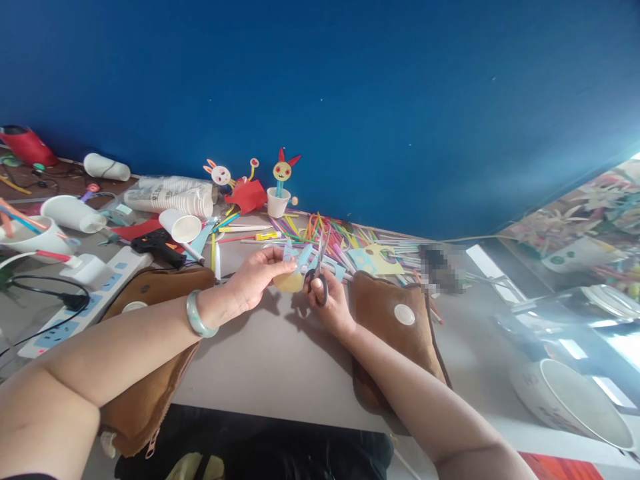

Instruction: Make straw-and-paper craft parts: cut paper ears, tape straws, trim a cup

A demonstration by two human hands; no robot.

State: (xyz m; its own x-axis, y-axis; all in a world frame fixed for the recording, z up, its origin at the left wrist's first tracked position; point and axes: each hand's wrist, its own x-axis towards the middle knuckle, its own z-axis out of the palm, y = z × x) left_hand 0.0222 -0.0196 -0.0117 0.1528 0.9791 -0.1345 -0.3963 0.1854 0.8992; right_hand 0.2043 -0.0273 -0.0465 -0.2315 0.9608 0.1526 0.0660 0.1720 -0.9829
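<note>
My left hand (255, 279) pinches a paper cutout (289, 283), a rounded yellow piece with light blue ear-like strips at its top. In my right hand (331, 310) are dark-handled scissors (323, 261), fingers through the loops and blades pointing up and away. The scissors are just right of the cutout; whether they touch it I cannot tell. Behind both hands lie many coloured straws (320, 227) and a yellow sheet (383, 259) with round holes cut in it. A white paper cup (277, 202) holds a finished-looking rabbit face (281, 171) on blue stems.
Brown cushions (387, 307) lie under or beside each forearm. On the left are a power strip (83, 310), a black glue gun (157, 248) and stacked paper cups (170, 200). A white bowl (575, 403) stands at the right, and a blue wall (320, 100) rises behind.
</note>
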